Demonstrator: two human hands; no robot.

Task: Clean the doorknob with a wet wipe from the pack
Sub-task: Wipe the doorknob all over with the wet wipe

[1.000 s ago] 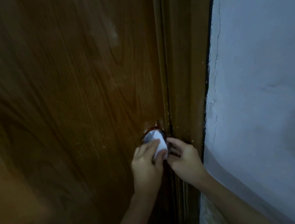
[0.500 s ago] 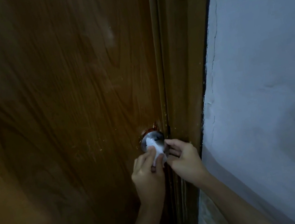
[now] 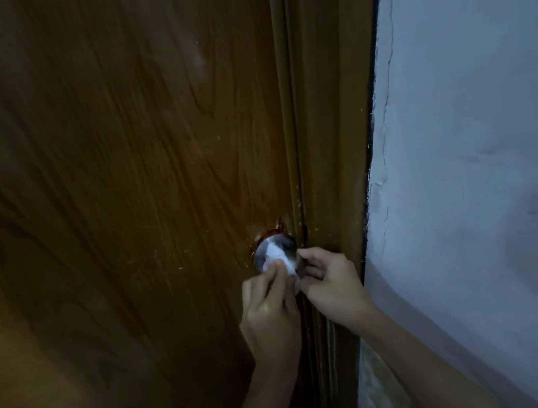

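Observation:
A round metal doorknob (image 3: 282,243) sits at the right edge of a brown wooden door (image 3: 120,190). A white wet wipe (image 3: 278,257) lies pressed on the knob's lower front. My left hand (image 3: 270,310) holds the wipe against the knob from below with its fingers. My right hand (image 3: 332,281) is at the knob's right side, fingers curled around its edge next to the wipe. The lower part of the knob is hidden by both hands. The pack is not in view.
The brown door frame (image 3: 322,127) runs vertically just right of the knob. A pale painted wall (image 3: 476,140) with a crack fills the right side. A strip of light floor (image 3: 374,396) shows at the bottom.
My left hand has slid down off the knob's top, uncovering more metal, and the wipe has moved lower and left on the knob. My right hand has stayed at the knob's right side.

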